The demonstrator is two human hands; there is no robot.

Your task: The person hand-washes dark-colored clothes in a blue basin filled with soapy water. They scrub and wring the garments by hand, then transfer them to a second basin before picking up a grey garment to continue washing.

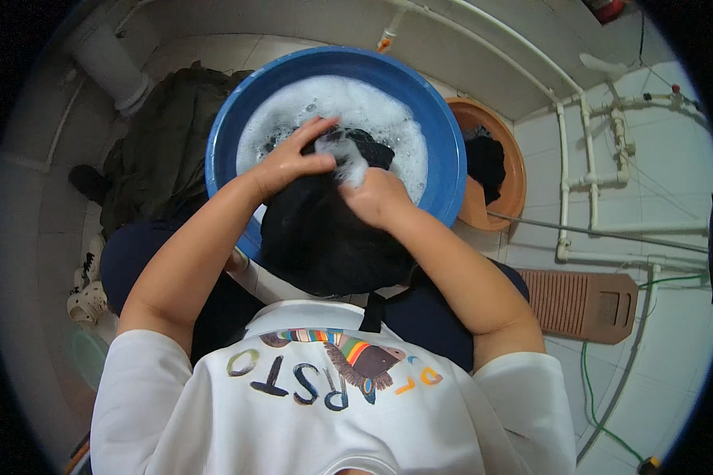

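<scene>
Left grip: thumb and fingers spread apart
Right grip: fingers curled, partly hidden
Forearms: bare, angled inward

Both hands touch black cloth at a blue basin.

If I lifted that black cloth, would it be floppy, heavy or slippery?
Probably floppy: the black cloth sags over the near rim of the blue basin. Perhaps heavy: one end lies in white foam, so likely soaked. It might be slippery too, since foam clings to it.
</scene>
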